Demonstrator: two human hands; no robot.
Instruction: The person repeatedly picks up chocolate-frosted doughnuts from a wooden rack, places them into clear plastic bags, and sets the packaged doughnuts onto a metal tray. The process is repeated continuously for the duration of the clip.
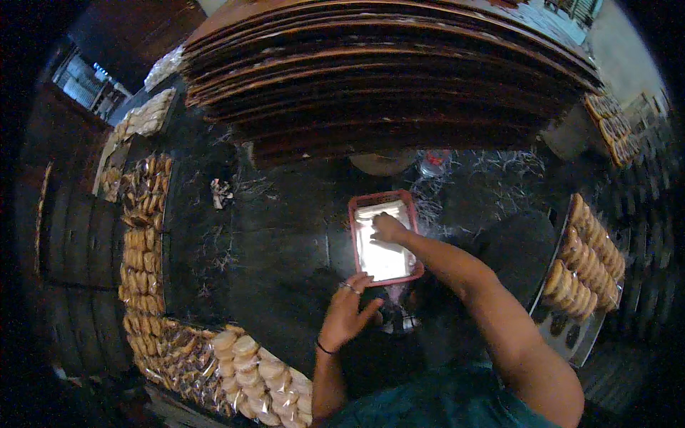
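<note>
A red plastic basket (418, 269) stands on the dark table in front of me. In it lies a stack of bright white, flat sheets (389, 262), overexposed, so their kind is hard to make out. My right hand (389, 228) reaches into the basket from the right, its fingers bent down and closed against the stack; whatever they pinch is hidden. At the basket's near left corner is my left hand (344, 314), with rings on a finger and a dark band at the wrist. Its fingertips touch the rim, the thumb stands apart, and it holds nothing.
Wrapped baked goods (246, 367) line the table's left and near-left edges. At the right sits a tray of wrapped buns (581, 260). A tall stack of brown boards (392, 78) rises at the back. Plastic scraps (221, 192) and a small clear tub (434, 162) lie about.
</note>
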